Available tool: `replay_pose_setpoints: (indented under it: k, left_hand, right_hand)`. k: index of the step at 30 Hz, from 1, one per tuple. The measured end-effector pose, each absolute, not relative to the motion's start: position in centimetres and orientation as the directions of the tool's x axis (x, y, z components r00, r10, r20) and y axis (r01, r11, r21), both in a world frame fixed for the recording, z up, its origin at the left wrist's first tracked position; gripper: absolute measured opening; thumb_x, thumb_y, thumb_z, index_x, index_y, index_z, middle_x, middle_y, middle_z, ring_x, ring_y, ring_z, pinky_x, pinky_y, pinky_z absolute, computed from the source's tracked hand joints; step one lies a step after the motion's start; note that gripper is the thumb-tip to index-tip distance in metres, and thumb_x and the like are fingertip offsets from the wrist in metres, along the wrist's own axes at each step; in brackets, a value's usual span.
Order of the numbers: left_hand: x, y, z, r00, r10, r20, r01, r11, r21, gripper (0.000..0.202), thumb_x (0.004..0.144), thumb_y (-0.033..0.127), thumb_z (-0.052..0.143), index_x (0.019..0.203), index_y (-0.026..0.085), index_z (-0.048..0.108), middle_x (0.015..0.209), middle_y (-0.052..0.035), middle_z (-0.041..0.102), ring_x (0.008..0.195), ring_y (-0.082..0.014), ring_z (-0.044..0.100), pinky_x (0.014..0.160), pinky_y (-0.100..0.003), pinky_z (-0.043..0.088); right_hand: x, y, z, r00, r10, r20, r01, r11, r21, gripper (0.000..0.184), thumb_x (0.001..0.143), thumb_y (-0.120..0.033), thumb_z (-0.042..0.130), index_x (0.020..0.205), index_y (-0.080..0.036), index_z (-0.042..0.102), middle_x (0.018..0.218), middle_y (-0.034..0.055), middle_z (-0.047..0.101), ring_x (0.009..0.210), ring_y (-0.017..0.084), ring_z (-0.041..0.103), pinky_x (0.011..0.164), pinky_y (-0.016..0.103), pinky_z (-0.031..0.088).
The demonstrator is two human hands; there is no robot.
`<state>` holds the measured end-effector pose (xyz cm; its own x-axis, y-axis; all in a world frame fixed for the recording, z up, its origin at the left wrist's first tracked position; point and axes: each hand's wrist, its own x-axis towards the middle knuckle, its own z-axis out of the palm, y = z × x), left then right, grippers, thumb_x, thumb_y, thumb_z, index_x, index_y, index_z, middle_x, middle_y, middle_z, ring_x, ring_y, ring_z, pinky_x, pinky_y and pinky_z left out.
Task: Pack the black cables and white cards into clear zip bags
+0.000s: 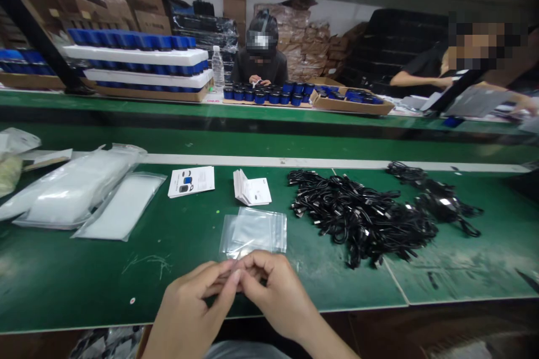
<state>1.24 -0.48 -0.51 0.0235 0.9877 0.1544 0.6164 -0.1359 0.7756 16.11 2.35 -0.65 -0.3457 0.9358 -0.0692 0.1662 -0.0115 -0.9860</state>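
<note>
I log the left hand (189,308) and right hand (280,297) with their grips pressed together at the fingertips, pinching a thin clear sliver (234,277), too small to identify with certainty. A clear resealable plastic bag (269,230) lies just ahead of the fingers on the green table (63,286), beside a heap of tangled black cables (362,219).

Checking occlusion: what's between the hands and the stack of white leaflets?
Head view: clear zip bags lie on the green mat, beyond the left hand and right hand, before the white leaflet stack.
</note>
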Motion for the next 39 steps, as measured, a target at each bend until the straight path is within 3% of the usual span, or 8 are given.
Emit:
replay_pose_setpoints:
  k: [6,15,20,24,29,31,33,39]
  left_hand:
    - [1.0,0.2,0.0,0.176,0.927,0.331,0.835,-0.319,0.449,0.024,0.084,0.027,0.045,0.065,0.023,0.059,0.054,0.0042,0.062,0.043,-0.0109,0.060,0.043,-0.018,0.047]
    - [1.2,0.4,-1.8,0.166,0.984,0.061,0.603,-0.150,0.784,0.028,0.088,0.040,0.044,0.069,0.025,0.057,0.059,0.0063,0.063,0.051,-0.0094,0.065,0.050,-0.013,0.049]
    - [1.4,0.6,-2.8,0.223,0.955,0.196,0.667,-0.296,0.684,0.024,0.087,0.033,0.047,0.067,0.023,0.056,0.060,0.0057,0.063,0.051,-0.0084,0.062,0.052,-0.013,0.048]
    - [1.1,0.7,-3.9,0.170,0.936,0.310,0.737,-0.329,0.591,0.027,0.085,0.026,0.047,0.059,0.021,0.051,0.050,0.0073,0.056,0.042,-0.0063,0.056,0.045,-0.012,0.043]
    - [0.9,0.6,-4.5,0.088,0.956,0.281,0.750,-0.250,0.613,0.028,0.084,0.025,0.048,0.056,0.021,0.047,0.045,0.0082,0.049,0.037,-0.0053,0.050,0.041,-0.010,0.040]
    - [1.0,0.6,-4.4,0.079,0.959,0.273,0.730,-0.242,0.639,0.029,0.084,0.026,0.047,0.056,0.021,0.045,0.045,0.0082,0.048,0.037,-0.0054,0.048,0.039,-0.011,0.039]
    - [1.2,0.7,-4.4,0.059,0.957,0.283,0.723,-0.236,0.650,0.030,0.085,0.027,0.046,0.055,0.021,0.042,0.044,0.0082,0.045,0.036,-0.0054,0.045,0.038,-0.011,0.038]
    - [1.2,0.8,-4.5,0.083,0.935,0.344,0.713,-0.296,0.636,0.028,0.084,0.024,0.047,0.057,0.021,0.044,0.046,0.0082,0.045,0.036,-0.0048,0.046,0.039,-0.010,0.038]
  right_hand:
    - [16.0,1.7,-0.6,-0.303,0.926,0.226,0.428,0.344,-0.835,0.017,0.076,-0.009,0.050,0.073,-0.016,0.065,0.067,0.0024,0.063,0.062,0.015,0.060,0.060,0.024,0.048]
    - [15.7,0.0,-1.7,-0.273,0.907,0.320,0.596,0.421,-0.684,0.034,0.074,-0.016,0.045,0.104,-0.014,0.061,0.084,0.0089,0.069,0.072,0.022,0.066,0.067,0.030,0.052]
    - [15.7,0.9,-2.0,-0.321,0.908,0.269,0.732,0.418,-0.538,0.022,0.080,-0.015,0.040,0.069,-0.018,0.059,0.063,0.0041,0.065,0.055,0.018,0.062,0.053,0.027,0.041]
    - [16.1,1.6,-2.4,-0.291,0.928,0.232,0.809,0.368,-0.459,0.017,0.076,-0.014,0.047,0.062,-0.018,0.056,0.059,0.0027,0.063,0.052,0.017,0.058,0.051,0.027,0.032]
    - [18.2,4.3,-0.3,-0.251,0.968,-0.001,0.722,0.186,-0.667,0.022,0.085,-0.019,0.047,0.067,-0.019,0.060,0.061,-0.0005,0.062,0.055,0.013,0.056,0.054,0.023,0.035]
    - [18.5,6.9,0.9,-0.240,0.971,-0.001,0.567,0.139,-0.812,0.017,0.088,-0.031,0.050,0.091,-0.019,0.061,0.083,0.0026,0.066,0.076,0.016,0.060,0.067,0.024,0.042]
    - [18.2,10.3,1.7,-0.157,0.984,-0.086,0.415,-0.013,-0.910,0.042,0.082,-0.037,0.061,0.117,-0.017,0.051,0.108,0.0080,0.060,0.097,0.018,0.057,0.080,0.026,0.043]
    - [15.6,18.5,1.3,-0.205,0.911,-0.357,0.349,-0.273,-0.896,0.074,0.078,-0.056,0.058,0.128,-0.006,0.038,0.103,0.0171,0.059,0.070,0.021,0.063,0.051,0.031,0.054]
